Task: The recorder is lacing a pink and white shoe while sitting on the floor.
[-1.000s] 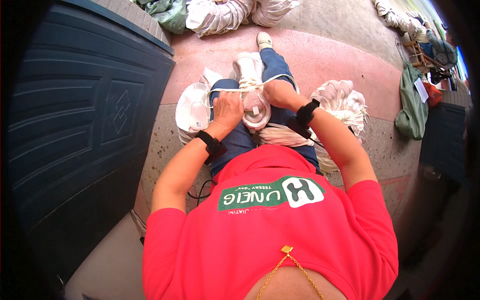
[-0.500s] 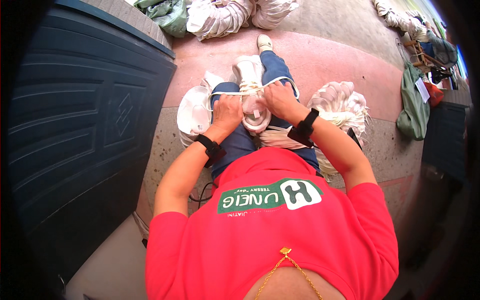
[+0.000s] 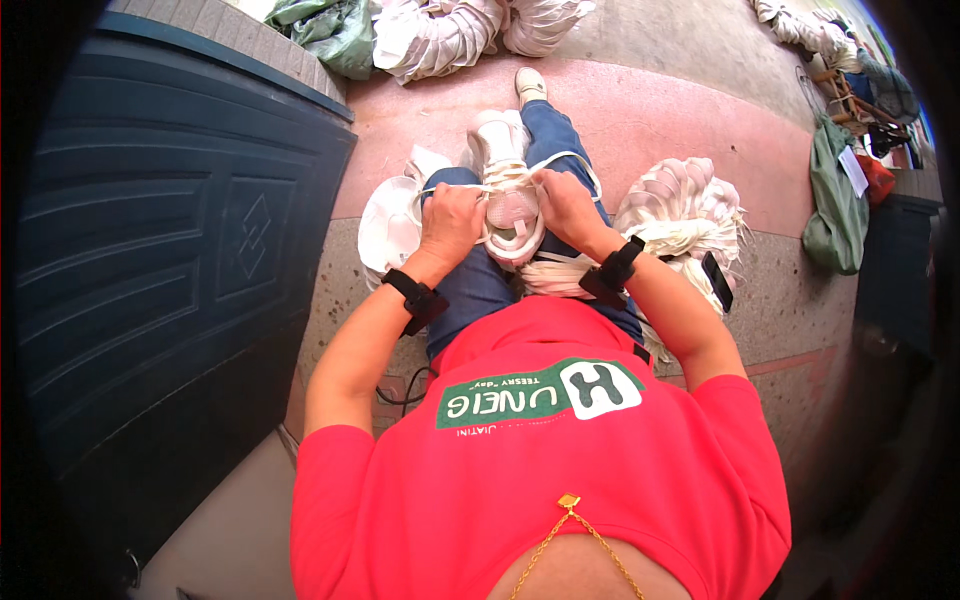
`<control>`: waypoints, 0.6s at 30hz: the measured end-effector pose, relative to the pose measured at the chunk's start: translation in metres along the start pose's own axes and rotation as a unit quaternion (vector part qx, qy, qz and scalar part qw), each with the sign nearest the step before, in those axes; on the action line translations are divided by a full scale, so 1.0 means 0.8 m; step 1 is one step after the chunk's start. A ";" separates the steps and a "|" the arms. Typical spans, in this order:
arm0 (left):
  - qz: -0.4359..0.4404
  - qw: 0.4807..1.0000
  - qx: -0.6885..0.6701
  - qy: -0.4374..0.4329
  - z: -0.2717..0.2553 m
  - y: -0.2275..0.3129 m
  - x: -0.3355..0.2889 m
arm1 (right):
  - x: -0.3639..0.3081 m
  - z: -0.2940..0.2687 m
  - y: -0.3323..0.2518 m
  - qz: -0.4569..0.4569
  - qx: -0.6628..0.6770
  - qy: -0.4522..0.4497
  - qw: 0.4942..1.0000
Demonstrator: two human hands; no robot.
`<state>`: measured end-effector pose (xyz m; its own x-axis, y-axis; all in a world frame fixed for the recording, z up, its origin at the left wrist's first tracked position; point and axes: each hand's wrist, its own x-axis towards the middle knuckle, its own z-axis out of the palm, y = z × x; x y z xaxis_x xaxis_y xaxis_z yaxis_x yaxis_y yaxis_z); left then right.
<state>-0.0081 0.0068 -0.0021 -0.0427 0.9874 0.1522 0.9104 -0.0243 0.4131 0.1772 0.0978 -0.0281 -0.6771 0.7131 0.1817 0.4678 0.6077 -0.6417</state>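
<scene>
A white and pale pink sneaker (image 3: 513, 210) rests on my lap between my thighs, toe pointing away. A whitish shoelace (image 3: 565, 156) runs across its upper and loops over my right leg. My left hand (image 3: 453, 218) is closed beside the sneaker's left side, pinching the lace. On the other side my right hand (image 3: 570, 208) is closed too, its fingers on the lace near the sneaker's opening. Another white shoe part (image 3: 388, 222) lies left of my left knee.
A bundle of pale shoe uppers (image 3: 680, 205) lies right of my legs, a black phone-like object (image 3: 717, 280) beside it. A dark blue panelled door (image 3: 180, 230) stands on the left. Further white bundles (image 3: 440, 40) lie ahead. A green bag (image 3: 832, 200) hangs at right.
My right hand has shifted slightly right and down, with its fingers drawn in. My left hand has moved a little up and left. The sneaker stays nearly in place.
</scene>
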 end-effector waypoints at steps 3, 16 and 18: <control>0.004 0.998 -0.030 0.052 -0.001 -0.007 0.036 | 0.005 -0.003 -0.006 -0.057 -0.036 -0.009 0.998; -0.288 0.760 -0.439 -0.385 0.022 0.017 0.165 | 0.020 -0.006 -0.020 -0.155 -0.276 -0.049 0.947; -0.302 0.743 -0.484 -0.351 0.005 0.021 0.167 | 0.025 -0.012 -0.013 -0.224 -0.238 -0.037 0.944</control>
<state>0.0029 0.1387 0.0212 0.2107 0.6937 -0.6888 0.0761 0.6908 0.7190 0.1646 0.1091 -0.0109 -0.8969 0.3315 0.2927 0.3152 0.9435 -0.1026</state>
